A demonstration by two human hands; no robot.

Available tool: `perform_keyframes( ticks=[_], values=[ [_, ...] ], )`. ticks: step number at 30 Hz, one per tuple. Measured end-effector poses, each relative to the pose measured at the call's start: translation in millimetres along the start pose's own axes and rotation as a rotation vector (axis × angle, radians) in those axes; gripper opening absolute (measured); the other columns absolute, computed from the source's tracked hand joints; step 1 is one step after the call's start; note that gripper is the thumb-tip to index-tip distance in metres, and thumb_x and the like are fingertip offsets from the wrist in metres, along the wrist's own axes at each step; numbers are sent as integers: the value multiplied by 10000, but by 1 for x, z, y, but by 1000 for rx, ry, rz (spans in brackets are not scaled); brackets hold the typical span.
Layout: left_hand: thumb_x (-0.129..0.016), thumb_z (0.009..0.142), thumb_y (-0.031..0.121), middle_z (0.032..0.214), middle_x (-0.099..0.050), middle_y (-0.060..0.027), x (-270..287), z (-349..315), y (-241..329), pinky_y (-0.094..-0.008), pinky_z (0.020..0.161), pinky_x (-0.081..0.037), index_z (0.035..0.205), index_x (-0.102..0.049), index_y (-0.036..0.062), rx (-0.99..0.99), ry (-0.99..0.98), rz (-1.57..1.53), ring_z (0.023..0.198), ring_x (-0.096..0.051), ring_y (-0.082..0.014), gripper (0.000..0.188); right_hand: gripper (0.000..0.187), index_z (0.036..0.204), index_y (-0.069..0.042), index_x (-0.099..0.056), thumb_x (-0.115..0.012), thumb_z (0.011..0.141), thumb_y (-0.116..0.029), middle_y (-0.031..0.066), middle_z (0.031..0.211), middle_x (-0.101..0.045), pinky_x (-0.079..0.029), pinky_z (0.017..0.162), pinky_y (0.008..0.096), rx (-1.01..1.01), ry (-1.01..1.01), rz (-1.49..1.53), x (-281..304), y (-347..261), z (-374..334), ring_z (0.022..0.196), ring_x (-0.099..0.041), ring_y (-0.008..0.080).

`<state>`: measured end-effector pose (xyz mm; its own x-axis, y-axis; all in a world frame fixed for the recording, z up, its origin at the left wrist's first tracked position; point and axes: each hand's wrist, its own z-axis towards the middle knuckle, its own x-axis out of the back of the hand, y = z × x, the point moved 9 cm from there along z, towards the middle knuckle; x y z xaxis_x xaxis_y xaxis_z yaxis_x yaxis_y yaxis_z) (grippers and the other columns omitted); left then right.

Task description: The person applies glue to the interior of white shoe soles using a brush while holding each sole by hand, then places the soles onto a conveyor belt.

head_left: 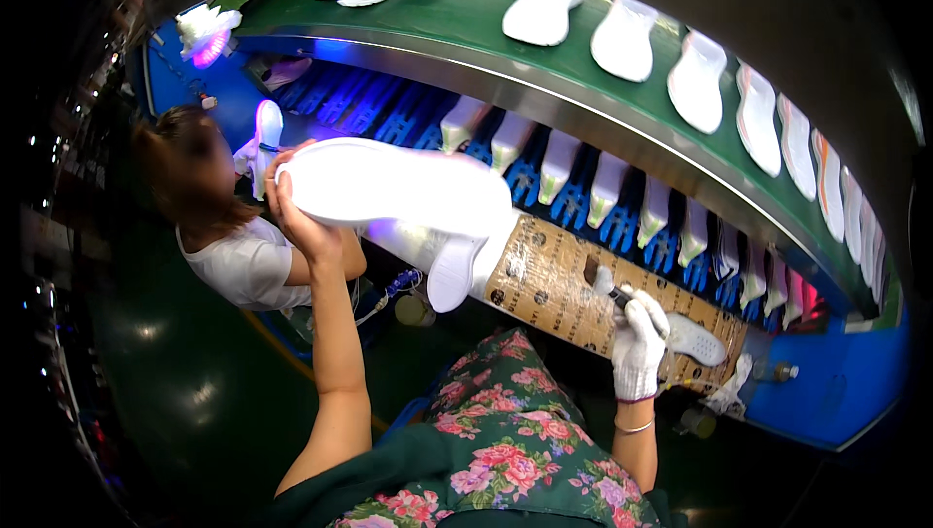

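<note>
My bare left hand (303,221) is closed round one end of a white shoe sole (398,181), held up flat over the bench's left part. My right hand (639,345), in a white knit glove, grips a brush (608,287) by its dark handle. The brush's pale bristle end is just above the cardboard-covered bench (544,270), apart from the sole. Below the held sole, another white sole (451,277) rests at the bench's edge. A grey-white piece with small holes (696,339) lies right of my gloved hand.
A green conveyor belt (466,5) curves across the back, carrying several white soles. Under it runs a row of blue holders (619,227), with several white shoe parts pointing toward me. A co-worker (243,261) in a white top is close at the left. A bottle (775,370) stands at the right.
</note>
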<state>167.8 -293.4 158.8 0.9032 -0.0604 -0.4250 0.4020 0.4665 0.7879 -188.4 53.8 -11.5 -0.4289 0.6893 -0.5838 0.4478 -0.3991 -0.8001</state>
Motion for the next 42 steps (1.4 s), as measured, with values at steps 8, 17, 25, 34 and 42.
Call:
perform_keyframes(
  ticks=[8, 17, 25, 34, 42],
  values=[
    [-483, 964, 241, 997, -669, -112, -98, -174, -106, -280, 786, -536, 1136, -626, -6, 920, -648, 12, 871, -650, -159, 333, 211, 990, 58, -704, -693, 782, 95, 173, 1079, -702, -545, 810, 291, -7, -250, -100, -73, -41, -22, 931, -676, 214],
    [-268, 889, 773, 1473, -436, -196, -95, -381, -106, -481, 1138, -335, 1511, -278, 18, 1825, -554, -901, 1328, -472, -345, 978, 192, 939, 18, -733, -769, 751, 23, 89, 929, -713, -541, 744, 270, 164, -338, -528, -79, -61, -33, 852, -662, 148],
    [-60, 747, 938, 1091, -612, -228, -142, -374, -82, -539, 874, -518, 1319, -507, 3, 1722, -765, -831, 1004, -622, -424, 1183, 187, 965, 4, -748, -780, 787, -41, 78, 899, -726, -557, 718, 282, 279, -298, -640, -77, -91, -34, 805, -682, 137],
    [-41, 769, 913, 1118, -628, -185, -168, -373, -74, -466, 887, -535, 1347, -474, 37, 1487, -707, -846, 982, -651, -333, 1136, 261, 1006, -60, -741, -747, 748, -22, 91, 895, -715, -527, 720, 329, 898, -353, -957, -111, -126, -40, 769, -668, 241],
    [-115, 878, 820, 1517, -370, -132, -144, -374, -101, -434, 1141, -341, 1545, -218, 101, 1373, -667, -388, 1379, -399, -284, 985, 241, 954, -64, -739, -739, 721, -3, 114, 944, -721, -525, 742, 345, 883, -550, -972, -121, -103, -62, 827, -685, 269]
  ],
)
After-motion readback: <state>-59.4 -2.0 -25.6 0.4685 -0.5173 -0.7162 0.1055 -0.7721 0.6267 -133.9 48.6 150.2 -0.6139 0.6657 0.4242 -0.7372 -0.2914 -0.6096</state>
